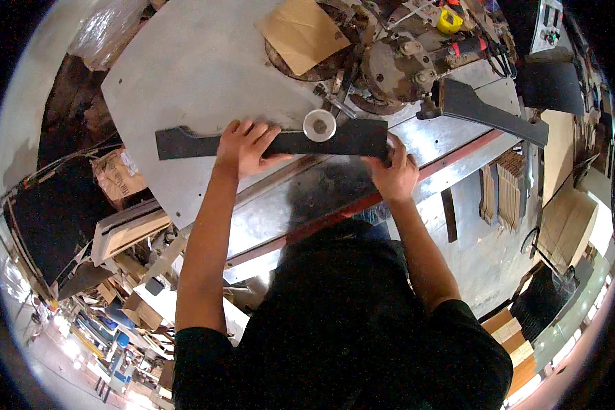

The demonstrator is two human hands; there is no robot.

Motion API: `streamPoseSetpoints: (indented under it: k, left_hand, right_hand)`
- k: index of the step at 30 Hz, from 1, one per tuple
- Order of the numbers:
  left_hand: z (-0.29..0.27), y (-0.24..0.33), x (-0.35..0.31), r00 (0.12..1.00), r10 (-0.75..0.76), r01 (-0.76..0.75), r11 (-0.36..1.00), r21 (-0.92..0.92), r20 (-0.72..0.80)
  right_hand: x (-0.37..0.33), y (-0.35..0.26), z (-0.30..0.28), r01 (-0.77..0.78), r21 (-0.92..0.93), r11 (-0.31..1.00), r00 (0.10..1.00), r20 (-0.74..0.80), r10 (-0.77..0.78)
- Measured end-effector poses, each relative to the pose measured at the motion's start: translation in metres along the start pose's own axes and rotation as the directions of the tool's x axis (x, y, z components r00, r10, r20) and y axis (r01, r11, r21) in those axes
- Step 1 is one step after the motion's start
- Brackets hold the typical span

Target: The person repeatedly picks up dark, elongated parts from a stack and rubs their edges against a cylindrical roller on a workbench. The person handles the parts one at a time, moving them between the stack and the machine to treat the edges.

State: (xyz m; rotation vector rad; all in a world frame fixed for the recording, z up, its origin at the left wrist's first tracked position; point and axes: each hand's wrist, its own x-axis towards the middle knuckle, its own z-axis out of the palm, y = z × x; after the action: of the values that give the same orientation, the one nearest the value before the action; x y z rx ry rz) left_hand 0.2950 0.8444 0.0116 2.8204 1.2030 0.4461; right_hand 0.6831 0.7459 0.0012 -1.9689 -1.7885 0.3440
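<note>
A long dark board (294, 143) with a shaped far edge lies across the grey metal machine table (184, 75). My left hand (248, 147) grips its left half, fingers over the top and thumb along the near edge. Around the board's right end, my right hand (395, 169) is closed, with the thumb on the near edge. Between my hands, a white round piece with a grey centre (319, 126) stands at the board's far edge, overlapping it in view. Whether it touches the board I cannot tell.
Behind are a cardboard sheet (304, 35), a greasy metal machine head (400, 72) and a yellow tape measure (449, 21). Another dark shaped board (488, 113) lies at the right. Stacked shaped strips (509, 195) are farther right, and a wooden frame (130, 232) is at the left.
</note>
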Motion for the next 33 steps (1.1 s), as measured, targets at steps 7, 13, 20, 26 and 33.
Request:
streamPoseSetpoints:
  k: [7, 13, 20, 26, 33]
  left_hand:
    - [-0.001, -0.009, -0.019, 0.999, -0.005, 0.006, 0.999, 0.040, -0.039]
    - [-0.006, -0.013, -0.042, 0.999, -0.031, 0.033, 0.994, 0.103, -0.018]
    - [-0.027, -0.005, -0.085, 0.987, -0.160, 0.159, 0.981, 0.109, 0.002]
    - [-0.046, 0.001, -0.124, 0.949, -0.309, 0.307, 0.951, 0.047, 0.056]
    - [-0.058, 0.002, -0.146, 0.913, -0.404, 0.404, 0.915, 0.022, 0.061]
  right_hand:
    - [-0.007, -0.004, 0.021, 0.024, 0.110, 0.994, 0.999, 0.029, -0.028]
    - [-0.015, -0.021, 0.024, 0.023, 0.204, 0.979, 0.999, 0.041, -0.032]
    - [-0.018, -0.034, 0.027, 0.067, 0.180, 0.981, 0.996, 0.048, -0.076]
    - [-0.016, -0.055, 0.030, 0.043, 0.130, 0.991, 0.995, 0.084, -0.054]
    - [-0.025, -0.073, 0.046, -0.011, 0.085, 0.996, 0.995, 0.103, 0.002]
